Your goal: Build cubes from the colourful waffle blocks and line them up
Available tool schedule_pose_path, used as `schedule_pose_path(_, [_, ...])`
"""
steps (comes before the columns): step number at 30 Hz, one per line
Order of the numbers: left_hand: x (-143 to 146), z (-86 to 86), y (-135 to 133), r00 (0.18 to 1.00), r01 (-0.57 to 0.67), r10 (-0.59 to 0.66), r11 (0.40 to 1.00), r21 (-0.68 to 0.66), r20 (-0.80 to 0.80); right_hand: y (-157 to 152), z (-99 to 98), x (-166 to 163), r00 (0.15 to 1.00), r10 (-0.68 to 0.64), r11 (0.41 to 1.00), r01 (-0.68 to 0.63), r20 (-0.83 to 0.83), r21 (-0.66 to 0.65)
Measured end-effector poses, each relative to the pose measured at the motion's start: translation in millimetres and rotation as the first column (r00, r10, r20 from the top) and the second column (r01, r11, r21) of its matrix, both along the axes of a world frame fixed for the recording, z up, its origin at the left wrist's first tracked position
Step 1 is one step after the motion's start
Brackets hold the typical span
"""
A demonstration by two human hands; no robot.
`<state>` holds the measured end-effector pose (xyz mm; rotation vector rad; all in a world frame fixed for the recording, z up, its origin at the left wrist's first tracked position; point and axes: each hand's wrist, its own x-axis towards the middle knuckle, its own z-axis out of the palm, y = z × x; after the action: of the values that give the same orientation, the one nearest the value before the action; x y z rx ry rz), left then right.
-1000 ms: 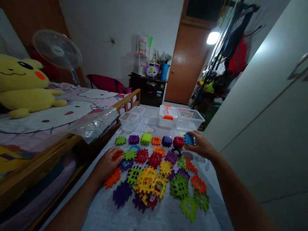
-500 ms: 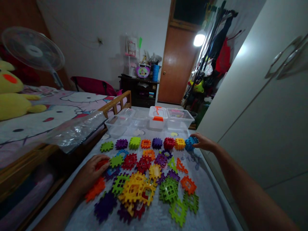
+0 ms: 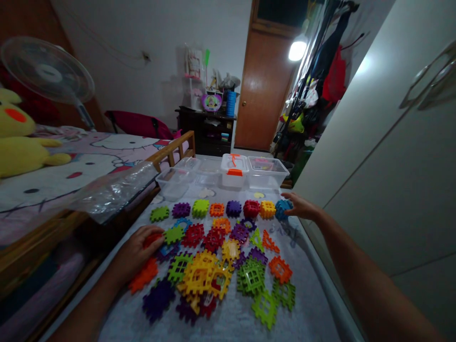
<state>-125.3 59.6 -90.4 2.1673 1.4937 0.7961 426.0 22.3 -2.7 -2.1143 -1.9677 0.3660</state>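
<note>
My right hand (image 3: 301,207) has its fingers and thumb around a blue interlocking block (image 3: 282,209), at the right end of a row of coloured blocks. Beside that block stand a yellow block (image 3: 267,209) and a red block (image 3: 251,208). At the left, my left hand (image 3: 137,249) curls over a red-orange notched piece (image 3: 153,239), mostly covered by the fingers. Close to those fingertips lies a green notched piece (image 3: 174,234). An orange piece (image 3: 143,275) lies under the left wrist, and a dark purple one (image 3: 158,300) lies nearer me.
Loose yellow pieces (image 3: 201,275) and green pieces (image 3: 251,277) lie heaped mid-table. Clear plastic boxes (image 3: 268,179) and an orange-latched lidded box (image 3: 234,178) stand at the far end. A wooden bed rail (image 3: 174,151) borders the left, a white wardrobe (image 3: 388,156) the right.
The view has shifted slightly. Both hands stay at the same pieces; my right fingers have moved a little on the blue block, and the loose pieces lie as before.
</note>
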Motion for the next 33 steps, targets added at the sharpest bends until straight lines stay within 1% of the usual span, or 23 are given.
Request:
schedule_pose_path(3, [-1, -2.4, 1, 1.000, 0.011, -0.011, 1.000, 0.000, 0.013, -16, 11.2, -10, 1.000, -0.022, 0.993, 0.024, -0.018, 0.113])
schedule_pose_path(5, [-1, -3.3, 1, 1.000, 0.026, -0.026, 1.000, -0.005, 0.014, -30, 16.8, -23, 0.998, -0.011, 0.983, 0.021, -0.056, 0.184])
schedule_pose_path(7, [-1, -2.4, 0, 0.999, 0.049, -0.048, 0.999, -0.010, 0.007, -46, 18.5, -43, 0.994, 0.027, 0.981, -0.007, -0.101, 0.193])
schedule_pose_path(9, [1, 0.5, -1, 0.998, 0.070, -0.070, 0.998, -0.009, 0.000, -60, 15.9, -64, 0.990, 0.058, 0.982, -0.033, -0.131, 0.187])
schedule_pose_path(13, [4, 9.1, -6, 0.996, 0.089, -0.089, 0.996, 0.012, -0.013, -78, 1.2, -100, 0.975, 0.113, 0.983, -0.081, -0.194, 0.165])
schedule_pose_path(15, [5, 12.0, -7, 0.996, 0.094, -0.093, 0.995, 0.022, -0.016, -81, -9.4, -111, 0.968, 0.129, 0.981, -0.093, -0.214, 0.170])
schedule_pose_path(17, [6, 12.8, -9, 0.995, 0.096, -0.096, 0.995, 0.031, -0.008, -79, -21.7, -117, 0.972, 0.118, 0.979, -0.079, -0.204, 0.190])
schedule_pose_path(21, [7, 11.2, -11, 0.996, 0.081, -0.082, 0.996, 0.049, 0.022, -71, -47.4, -119, 0.988, 0.055, 0.960, -0.012, -0.146, 0.280])
schedule_pose_path(24, [9, 10.6, -12, 0.998, 0.056, -0.058, 0.997, 0.059, 0.038, -66, -61.4, -117, 0.989, 0.059, 0.937, -0.009, -0.132, 0.349])
schedule_pose_path(27, [11, 11.5, -13, 0.998, 0.049, -0.051, 0.997, 0.058, 0.025, -64, -69.0, -115, 0.989, 0.077, 0.930, -0.026, -0.126, 0.367])
schedule_pose_path(33, [17, 15.8, -15, 0.998, 0.036, -0.032, 0.996, 0.076, -0.052, -63, -78.3, -110, 0.989, 0.090, 0.936, -0.042, -0.121, 0.350])
